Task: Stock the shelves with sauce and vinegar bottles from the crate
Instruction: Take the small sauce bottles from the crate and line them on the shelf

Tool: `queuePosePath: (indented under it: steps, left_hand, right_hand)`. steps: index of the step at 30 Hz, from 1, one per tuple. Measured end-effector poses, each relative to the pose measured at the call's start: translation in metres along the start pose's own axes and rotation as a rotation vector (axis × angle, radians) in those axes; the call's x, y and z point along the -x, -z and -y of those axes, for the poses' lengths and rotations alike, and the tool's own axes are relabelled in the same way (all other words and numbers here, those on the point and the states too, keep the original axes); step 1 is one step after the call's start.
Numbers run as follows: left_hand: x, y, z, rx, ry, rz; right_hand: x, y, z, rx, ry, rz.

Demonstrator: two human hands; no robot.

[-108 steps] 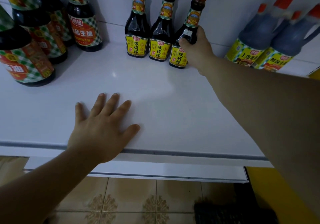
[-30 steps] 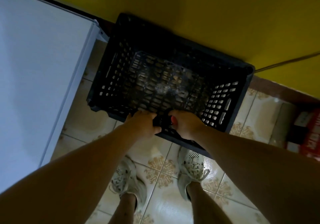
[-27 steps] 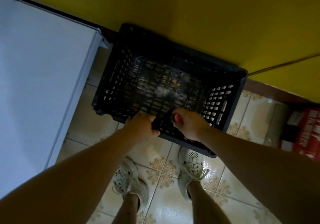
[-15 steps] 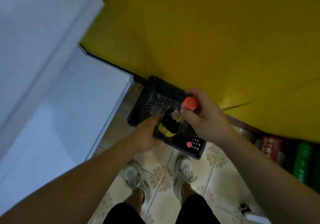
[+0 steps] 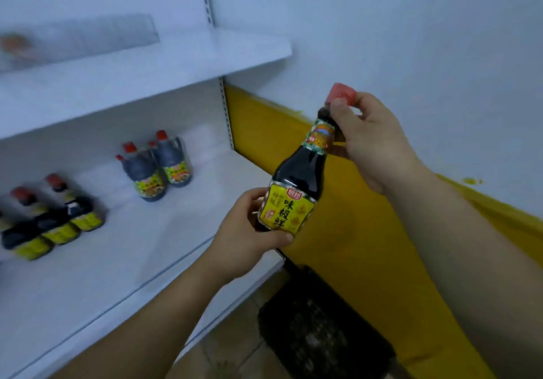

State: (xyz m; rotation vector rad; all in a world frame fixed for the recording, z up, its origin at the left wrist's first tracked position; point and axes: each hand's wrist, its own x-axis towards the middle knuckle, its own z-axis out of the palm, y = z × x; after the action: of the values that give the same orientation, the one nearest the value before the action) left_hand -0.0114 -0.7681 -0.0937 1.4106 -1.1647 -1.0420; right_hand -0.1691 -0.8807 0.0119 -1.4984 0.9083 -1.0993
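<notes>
Head view: my right hand [image 5: 373, 140] pinches the soy sauce bottle [image 5: 296, 176] at its red cap [image 5: 340, 94], left hand [image 5: 249, 231] clamped round its base, steadying it near the shelf [image 5: 164, 231] front-right corner.

On my remote monitor, the left hand [image 5: 249, 231] and right hand [image 5: 373, 143] are bare, and so are both forearms from behind the wrists to the frame's edge. Fingernails look trimmed short, though blur leaves me unsure.

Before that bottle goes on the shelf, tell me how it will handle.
The bottle looks full of dark sauce, so probably heavy for its size. Tall and narrow-necked, it may tip if nudged. Its glossy body could slip.
</notes>
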Motion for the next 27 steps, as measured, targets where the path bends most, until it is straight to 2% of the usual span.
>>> queuePosePath:
  steps: [3,5,9,18,23,27]
  left_hand:
    - [0.029,0.004,-0.033,0.101,-0.063,-0.192]
    - [0.049,0.011,-0.05,0.12,-0.103,-0.293]
    - [0.095,0.036,-0.067,0.07,-0.128,-0.4]
    - [0.208,0.115,-0.053,-0.046,-0.108,-0.629]
    - [0.27,0.165,-0.037,-0.091,-0.057,-0.707]
    - [0.31,0.203,-0.022,-0.109,-0.035,-0.741]
  right_hand:
    - [0.019,-0.018,0.029,0.316,0.034,0.309]
    - [0.037,-0.037,0.038,0.306,0.055,0.414]
    - [0.064,-0.077,0.06,0.158,0.13,0.488]
    - [0.131,-0.198,0.076,0.228,0.183,0.75]
    - [0.17,-0.271,0.076,0.308,0.218,0.866]
    - [0.197,-0.322,0.077,0.282,0.199,0.926]
